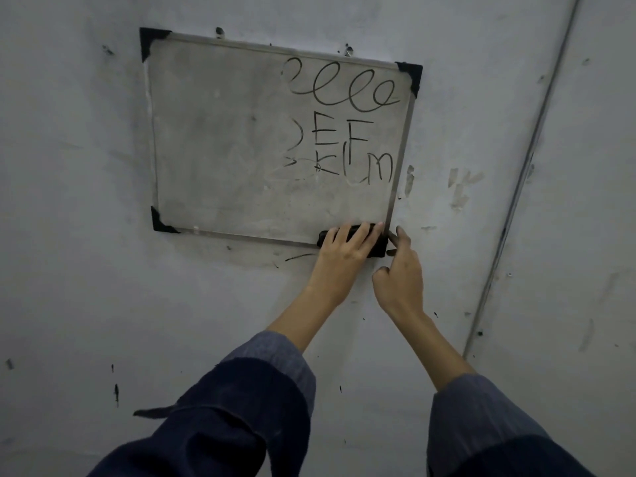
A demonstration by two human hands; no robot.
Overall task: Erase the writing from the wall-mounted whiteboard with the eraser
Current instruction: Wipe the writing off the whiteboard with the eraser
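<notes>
A whiteboard [220,142] with a metal frame and black corner caps hangs on the wall. Black writing [344,118] fills its right half: loops on top, letters below, some smeared. The left half is wiped and grey. A black eraser [351,237] lies against the board's bottom right corner. My left hand [344,253] presses flat on the eraser, fingers spread over it. My right hand [401,270] is just right of the corner, its index finger and thumb touching the eraser's right end.
The grey wall [103,270] around the board carries black marks and scuffs. A thin conduit [523,173] runs diagonally down the wall at the right. Two nails [348,49] hold the board's top edge.
</notes>
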